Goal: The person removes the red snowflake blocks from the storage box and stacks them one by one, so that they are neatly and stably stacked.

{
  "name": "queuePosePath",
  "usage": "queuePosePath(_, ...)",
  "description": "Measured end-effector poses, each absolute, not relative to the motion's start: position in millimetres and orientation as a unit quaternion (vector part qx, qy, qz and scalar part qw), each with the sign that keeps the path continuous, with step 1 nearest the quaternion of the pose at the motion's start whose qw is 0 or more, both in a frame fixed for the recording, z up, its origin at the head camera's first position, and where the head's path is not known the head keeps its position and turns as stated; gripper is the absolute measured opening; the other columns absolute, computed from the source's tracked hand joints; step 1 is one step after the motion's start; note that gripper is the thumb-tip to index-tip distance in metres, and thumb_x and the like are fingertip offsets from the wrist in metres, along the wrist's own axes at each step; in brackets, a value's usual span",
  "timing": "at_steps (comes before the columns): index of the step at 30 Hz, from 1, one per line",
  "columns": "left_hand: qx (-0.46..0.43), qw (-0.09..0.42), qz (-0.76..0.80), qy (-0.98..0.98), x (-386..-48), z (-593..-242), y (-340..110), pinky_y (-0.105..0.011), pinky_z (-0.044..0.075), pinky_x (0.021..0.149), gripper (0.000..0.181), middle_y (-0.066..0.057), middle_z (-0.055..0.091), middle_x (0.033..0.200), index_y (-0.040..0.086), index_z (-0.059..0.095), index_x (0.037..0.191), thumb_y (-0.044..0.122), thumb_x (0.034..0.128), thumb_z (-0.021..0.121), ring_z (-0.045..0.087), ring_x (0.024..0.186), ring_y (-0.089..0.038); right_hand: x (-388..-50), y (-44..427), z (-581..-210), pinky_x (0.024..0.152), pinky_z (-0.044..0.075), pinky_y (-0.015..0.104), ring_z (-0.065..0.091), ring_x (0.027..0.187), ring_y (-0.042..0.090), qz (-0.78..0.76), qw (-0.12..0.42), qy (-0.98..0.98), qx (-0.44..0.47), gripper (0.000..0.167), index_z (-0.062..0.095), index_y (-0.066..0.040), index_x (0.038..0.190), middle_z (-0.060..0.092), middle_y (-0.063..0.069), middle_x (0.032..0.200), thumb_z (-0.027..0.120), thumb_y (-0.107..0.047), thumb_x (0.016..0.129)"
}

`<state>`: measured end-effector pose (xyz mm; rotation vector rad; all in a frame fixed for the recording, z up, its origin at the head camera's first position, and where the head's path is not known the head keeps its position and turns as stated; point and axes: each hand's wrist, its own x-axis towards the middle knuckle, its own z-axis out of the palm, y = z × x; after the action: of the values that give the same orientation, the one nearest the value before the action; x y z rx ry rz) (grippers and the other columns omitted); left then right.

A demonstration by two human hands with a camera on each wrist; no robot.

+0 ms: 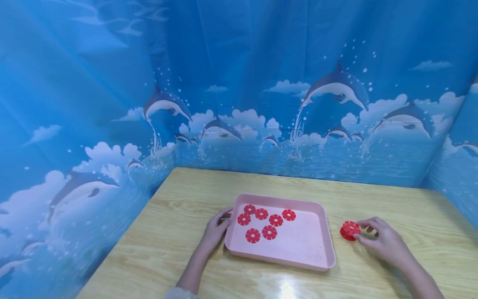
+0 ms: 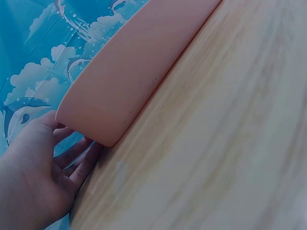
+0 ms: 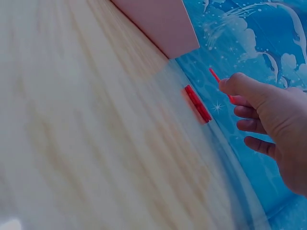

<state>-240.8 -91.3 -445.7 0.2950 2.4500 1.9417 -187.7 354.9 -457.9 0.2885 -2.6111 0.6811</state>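
A red snowflake disc (image 1: 352, 227), notched round its rim with a hole in the middle, is pinched between the thumb and fingers of my right hand (image 1: 389, 244). Just beneath it a small stack of red discs (image 1: 347, 237) lies on the table; the right wrist view shows a gap between the held disc (image 3: 214, 74) and the stack (image 3: 197, 104). My left hand (image 1: 215, 232) touches the left end of a pink tray (image 1: 281, 260), its fingers (image 2: 86, 165) loosely extended against the end wall. Several red discs (image 1: 269, 232) lie flat inside the tray, mostly in its left half.
Under everything is a light wood-grain table (image 1: 198, 185). A blue curtain (image 1: 246, 83) printed with dolphins hangs behind the table and at both sides. The tray's right wall (image 1: 328, 245) stands a short way left of the stack.
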Motion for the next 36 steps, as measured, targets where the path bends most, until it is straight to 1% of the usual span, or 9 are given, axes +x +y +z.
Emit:
queuePosePath(10,0.093,0.001,0.614,0.783,-241.2,-445.9,-91.2,-0.040,0.048,0.087,0.038,-0.025,0.054,0.114,-0.006,0.049,0.126,0.006,0.0900,0.051,0.052,0.104,-0.037,-191.5,356.6,-472.9,0.052,0.044,0.022,0.046,0.068,0.006,0.267,0.204,-0.937,0.094,0.036,0.065,-0.001,0.099,0.053,-0.003,0.082,0.079,-0.013,0.068)
queuePosePath(17,0.095,0.001,0.618,0.781,-240.6,-445.7,-91.2,-0.040,0.048,0.087,0.038,-0.026,0.054,0.114,-0.006,0.049,0.126,0.006,0.0908,0.051,0.052,0.105,-0.038,-192.8,359.0,-479.3,0.051,0.042,0.021,0.046,0.068,0.003,0.272,0.209,-0.934,0.104,0.034,0.066,0.001,0.099,0.053,-0.003,0.082,0.079,-0.010,0.069)
queuePosePath(36,0.100,-0.001,0.620,0.779,-241.5,-446.5,-91.6,-0.040,0.048,0.086,0.037,-0.027,0.053,0.114,-0.007,0.049,0.126,0.005,0.0908,0.051,0.052,0.105,-0.038,-192.7,363.0,-480.5,0.058,0.046,0.023,0.052,0.078,0.004,0.280,0.167,-0.940,0.099,0.033,0.065,-0.001,0.103,0.058,0.002,0.092,0.075,-0.016,0.076)
